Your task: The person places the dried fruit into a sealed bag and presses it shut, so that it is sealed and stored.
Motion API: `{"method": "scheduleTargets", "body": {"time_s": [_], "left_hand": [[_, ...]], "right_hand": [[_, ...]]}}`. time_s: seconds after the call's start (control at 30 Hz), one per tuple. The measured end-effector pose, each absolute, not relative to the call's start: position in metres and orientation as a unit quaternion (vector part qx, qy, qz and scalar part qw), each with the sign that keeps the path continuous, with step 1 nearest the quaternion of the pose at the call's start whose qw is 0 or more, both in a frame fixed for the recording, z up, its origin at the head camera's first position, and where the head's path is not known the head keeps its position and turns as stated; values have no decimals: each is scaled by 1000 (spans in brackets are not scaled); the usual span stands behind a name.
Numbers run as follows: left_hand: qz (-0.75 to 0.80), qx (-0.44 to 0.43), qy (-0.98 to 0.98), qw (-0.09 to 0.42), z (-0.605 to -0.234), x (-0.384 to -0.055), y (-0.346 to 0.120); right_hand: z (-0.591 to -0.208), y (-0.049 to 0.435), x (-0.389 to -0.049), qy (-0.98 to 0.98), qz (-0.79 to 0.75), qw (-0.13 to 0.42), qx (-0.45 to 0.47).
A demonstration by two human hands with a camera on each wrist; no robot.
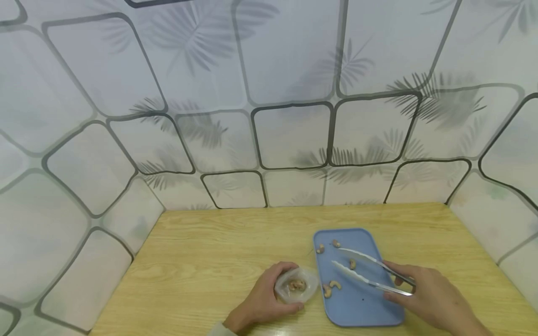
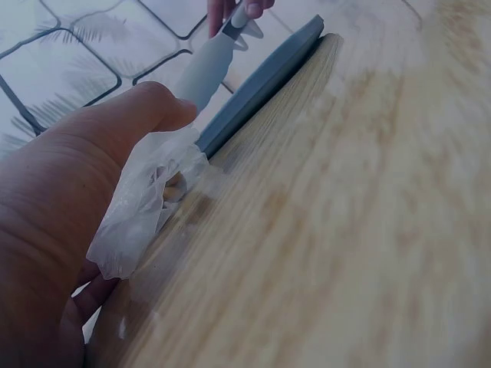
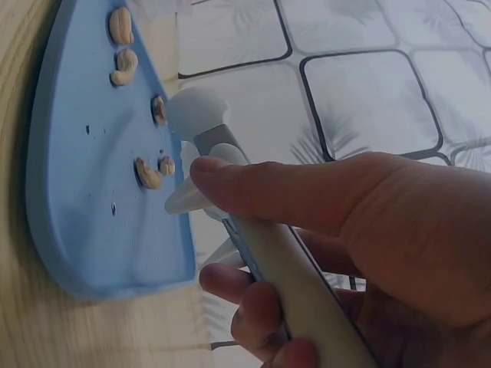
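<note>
"Head view?"
"Lower centre, the left hand (image 1: 266, 294) grasps a plastic bag (image 1: 311, 285) of nuts (image 1: 297, 285); lower right, the right hand (image 1: 435, 295) grips tongs (image 1: 355, 274) over a blue tray (image 1: 357, 309) of cashews (image 1: 327, 291) on the desk (image 1: 201, 261)."
"Left wrist?"
"The held bag sits left of centre."
"Right wrist?"
"Tongs held at centre, tray at left."

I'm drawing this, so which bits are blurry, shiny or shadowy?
Left wrist view: the wooden table looks smeary; head view: the metal on the tongs shines; right wrist view: soft shadows on the blue tray, and the right hand is darker under its thumb.
</note>
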State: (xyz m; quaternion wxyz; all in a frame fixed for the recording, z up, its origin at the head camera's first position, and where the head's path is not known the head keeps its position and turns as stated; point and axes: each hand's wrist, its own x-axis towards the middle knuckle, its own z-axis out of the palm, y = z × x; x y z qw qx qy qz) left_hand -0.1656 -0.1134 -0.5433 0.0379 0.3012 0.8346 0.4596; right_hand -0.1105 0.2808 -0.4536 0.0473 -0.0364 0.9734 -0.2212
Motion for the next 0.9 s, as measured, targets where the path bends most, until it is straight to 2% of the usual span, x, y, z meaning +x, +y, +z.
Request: {"method": "scheduleTargets", "body": {"time_s": [0.6,0.9], "left_hand": [[462,296,835,51,-543,-164,-113],[460,300,834,45,-542,-164,-113]], "right_hand": [[-456,304,-112,976,-192,92,-35],[-454,305,-110,977,-192,88,-25]]}}
